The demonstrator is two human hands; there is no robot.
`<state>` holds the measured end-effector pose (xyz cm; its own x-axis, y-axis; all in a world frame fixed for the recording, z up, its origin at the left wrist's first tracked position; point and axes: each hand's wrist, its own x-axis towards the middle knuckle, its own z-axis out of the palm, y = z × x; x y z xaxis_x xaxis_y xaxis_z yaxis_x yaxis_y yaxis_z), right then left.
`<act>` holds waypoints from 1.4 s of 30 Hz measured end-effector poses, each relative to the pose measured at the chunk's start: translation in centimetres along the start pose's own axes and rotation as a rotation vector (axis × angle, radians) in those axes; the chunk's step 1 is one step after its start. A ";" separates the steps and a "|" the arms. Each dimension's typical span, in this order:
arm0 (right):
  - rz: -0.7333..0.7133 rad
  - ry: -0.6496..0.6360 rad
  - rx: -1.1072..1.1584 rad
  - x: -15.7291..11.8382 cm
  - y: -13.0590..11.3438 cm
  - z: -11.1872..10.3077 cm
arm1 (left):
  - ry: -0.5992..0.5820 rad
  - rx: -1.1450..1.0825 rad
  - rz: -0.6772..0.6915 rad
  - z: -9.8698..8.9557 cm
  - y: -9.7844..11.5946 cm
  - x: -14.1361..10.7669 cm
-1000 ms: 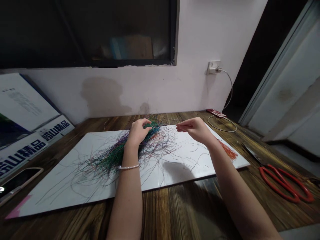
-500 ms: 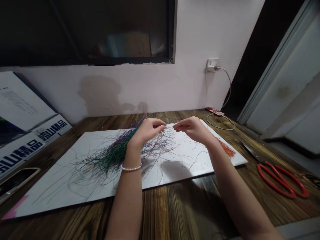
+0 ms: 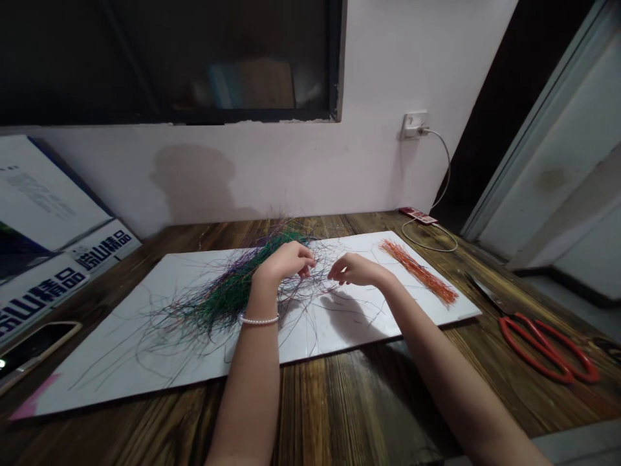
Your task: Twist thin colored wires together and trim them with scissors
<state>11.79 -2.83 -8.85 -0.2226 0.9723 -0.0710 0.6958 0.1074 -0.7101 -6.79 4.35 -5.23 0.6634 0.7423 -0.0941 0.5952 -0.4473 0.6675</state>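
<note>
A tangled heap of thin green and purple wire-like strands lies across a white board, loose ends spreading to the right. My left hand, a beaded bracelet at its wrist, is over the heap's right side with fingers curled in. Just right of it, my right hand hangs above the stray strands, fingertips pinched downward. Whatever the fingertips hold is too fine to make out. A neat bundle of orange strands rests on the board's right end.
Red-handled scissors lie on the wooden table to the right. A phone and printed boxes are at the left. Near the wall, a red card-like object lies by a white cable plugged into a socket.
Both hands have come down and nearer to me, the right also shifting left. The orange bundle, mostly hidden behind my right arm before, now shows fully.
</note>
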 end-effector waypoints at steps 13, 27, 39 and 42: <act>-0.019 0.072 0.203 -0.2 -0.2 0.0 | 0.095 -0.006 0.053 -0.4 0.7 -0.7; -0.150 0.585 0.912 -1.1 -2.2 -1.2 | 0.288 -0.092 0.351 0.7 4.0 -1.2; -0.237 0.521 1.005 -3.2 -3.8 -2.7 | 0.129 -0.444 0.312 0.9 5.9 -2.4; -0.270 0.542 1.077 -3.9 -4.5 -2.9 | 0.078 -0.494 0.322 0.6 6.2 -2.8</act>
<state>11.52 -6.46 -3.32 0.2183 0.9336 0.2841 -0.3027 0.3415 -0.8898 -4.71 -0.83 -1.26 0.7294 0.6503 0.2124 0.0754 -0.3849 0.9199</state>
